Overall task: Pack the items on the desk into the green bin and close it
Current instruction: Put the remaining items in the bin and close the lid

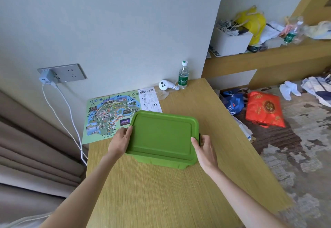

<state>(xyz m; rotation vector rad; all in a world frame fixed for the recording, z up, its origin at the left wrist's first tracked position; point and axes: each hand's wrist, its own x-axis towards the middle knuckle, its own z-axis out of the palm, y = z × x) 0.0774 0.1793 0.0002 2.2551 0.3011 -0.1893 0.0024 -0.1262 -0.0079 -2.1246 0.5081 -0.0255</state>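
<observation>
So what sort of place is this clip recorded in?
Most likely a hotel room in use, though a bedroom is possible: white slippers on a patterned carpet, a plain wooden desk against the wall by a wall socket, and heavy curtains at the left.

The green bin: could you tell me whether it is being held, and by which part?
Both hands hold the green bin: left hand at its left rim, right hand at its right rim.

wooden desk (161,192) | on it: green bin (162,134), map (107,116), bottle (183,77), white controller (166,85)
</observation>
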